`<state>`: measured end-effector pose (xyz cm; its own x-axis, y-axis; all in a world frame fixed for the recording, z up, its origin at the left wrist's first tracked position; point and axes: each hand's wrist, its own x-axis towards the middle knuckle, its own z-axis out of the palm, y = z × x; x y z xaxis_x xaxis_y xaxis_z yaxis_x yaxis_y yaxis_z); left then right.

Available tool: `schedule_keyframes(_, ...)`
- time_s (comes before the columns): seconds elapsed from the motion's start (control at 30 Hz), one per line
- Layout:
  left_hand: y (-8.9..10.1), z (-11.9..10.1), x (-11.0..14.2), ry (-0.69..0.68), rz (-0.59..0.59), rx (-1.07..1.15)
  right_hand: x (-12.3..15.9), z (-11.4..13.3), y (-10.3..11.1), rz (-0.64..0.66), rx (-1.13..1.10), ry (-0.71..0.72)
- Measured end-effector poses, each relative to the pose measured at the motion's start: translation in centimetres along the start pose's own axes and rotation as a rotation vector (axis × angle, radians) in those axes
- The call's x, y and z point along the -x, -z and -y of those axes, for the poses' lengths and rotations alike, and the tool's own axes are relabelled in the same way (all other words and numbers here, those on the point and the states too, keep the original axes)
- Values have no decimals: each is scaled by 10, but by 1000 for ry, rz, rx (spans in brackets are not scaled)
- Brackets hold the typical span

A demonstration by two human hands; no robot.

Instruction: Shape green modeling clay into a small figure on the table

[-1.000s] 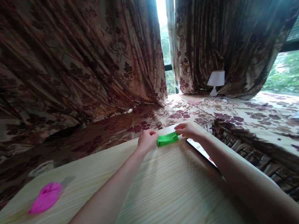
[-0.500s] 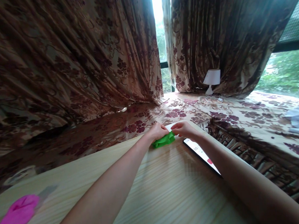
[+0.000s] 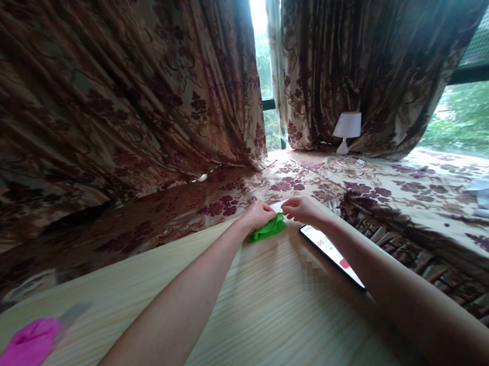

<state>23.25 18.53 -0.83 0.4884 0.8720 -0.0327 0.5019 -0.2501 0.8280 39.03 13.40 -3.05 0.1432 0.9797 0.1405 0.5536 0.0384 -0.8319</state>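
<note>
A soft, crumpled green piece (image 3: 268, 228), of a material I cannot make out, lies near the far edge of the pale wooden table (image 3: 235, 325). My left hand (image 3: 257, 214) pinches its upper side, with the fingertips partly hidden behind the knuckles. Just right of the green piece is my right hand (image 3: 302, 209), fingers curled and drawn together, the tips a little off its right end. Whether anything small is between them cannot be seen.
Under my right forearm lies a phone (image 3: 328, 252) with a lit timer screen. A pink soft piece (image 3: 26, 350) rests at the table's left, beside a greyish translucent strip (image 3: 73, 320). Beyond are a floral-covered ledge (image 3: 289, 183), a white lamp (image 3: 348, 125) and heavy curtains (image 3: 198, 81).
My right hand has shifted slightly right, away from the green piece's end. The green piece's right end looks more bunched up. My left hand stays nearly where it was.
</note>
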Motion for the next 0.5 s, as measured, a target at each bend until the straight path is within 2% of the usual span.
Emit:
schedule_keyframes(0.13, -1, 0, -1, 7, -16, 8, 9, 1, 4, -26, 73, 37)
schedule_keyframes(0.5, -2, -1, -2, 14, -10, -21, 20, 11, -5, -27, 221, 115)
